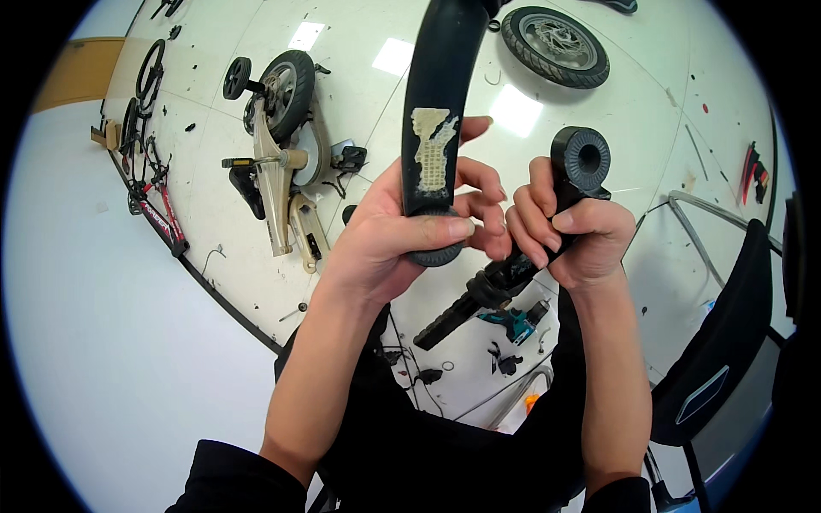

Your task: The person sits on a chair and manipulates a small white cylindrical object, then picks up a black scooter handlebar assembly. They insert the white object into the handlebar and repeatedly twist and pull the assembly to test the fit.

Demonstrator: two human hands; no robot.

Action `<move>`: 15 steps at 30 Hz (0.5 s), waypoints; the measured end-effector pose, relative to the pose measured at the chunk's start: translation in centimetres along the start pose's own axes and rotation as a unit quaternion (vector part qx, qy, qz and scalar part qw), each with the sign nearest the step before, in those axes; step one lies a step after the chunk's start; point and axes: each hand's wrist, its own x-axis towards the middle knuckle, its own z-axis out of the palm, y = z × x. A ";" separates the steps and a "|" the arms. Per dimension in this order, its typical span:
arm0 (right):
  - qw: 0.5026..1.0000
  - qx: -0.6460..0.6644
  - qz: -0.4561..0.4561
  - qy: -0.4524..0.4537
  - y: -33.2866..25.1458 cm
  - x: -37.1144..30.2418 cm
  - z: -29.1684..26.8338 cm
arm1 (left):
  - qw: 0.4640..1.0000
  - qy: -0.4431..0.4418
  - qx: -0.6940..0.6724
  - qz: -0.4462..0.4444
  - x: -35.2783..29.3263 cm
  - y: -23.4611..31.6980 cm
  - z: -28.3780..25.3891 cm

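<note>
My left hand grips the lower end of a black curved bar, its thumb lying across the ridged round end and several fingers spread loosely on the far side. A patch of worn beige residue marks the face of the bar, whose top runs out of view. In my right hand is a black post, tilted down to the left. At the top of this post a toothed ring end with a central hole faces up. A collar sits lower down, above a notched tip. The two parts are apart.
On the pale floor lie a loose wheel, a partly stripped beige frame with its wheel, and a teal cordless drill among small parts. A red and black bicycle stands by the left wall. A phone rests on a dark chair at right.
</note>
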 end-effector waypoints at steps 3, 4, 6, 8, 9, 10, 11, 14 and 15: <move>1.000 0.021 -0.006 0.001 0.1 0.0 0.2 | 1.000 0.007 0.004 -0.027 -0.1 0.4 0.1; 1.000 0.019 -0.009 0.008 0.1 0.0 0.1 | 0.999 0.031 0.013 -0.026 -0.1 0.4 0.3; 1.000 0.016 -0.019 0.018 0.3 0.1 -0.1 | 0.997 0.051 0.038 -0.033 0.0 0.5 0.2; 0.999 0.008 -0.027 0.035 0.0 0.1 -0.1 | 0.995 0.047 0.069 -0.052 0.1 0.4 -0.1; 0.998 -0.001 -0.034 0.043 -0.1 0.1 -0.2 | 0.995 0.054 0.060 -0.059 0.1 0.3 0.2; 0.998 -0.009 -0.041 0.051 -0.1 0.1 -0.3 | 0.995 0.042 0.067 -0.065 0.1 0.3 0.1; 0.998 -0.003 -0.036 0.048 -0.2 0.1 -0.3 | 0.994 0.030 0.074 -0.070 0.1 0.1 -0.2; 0.987 -0.065 -0.047 0.140 0.3 0.2 0.1 | 0.994 -0.020 0.071 -0.082 0.2 -0.2 -1.0; 0.982 -0.086 -0.055 0.161 0.5 0.2 0.1 | 0.992 -0.015 0.085 -0.092 0.3 -0.1 -0.7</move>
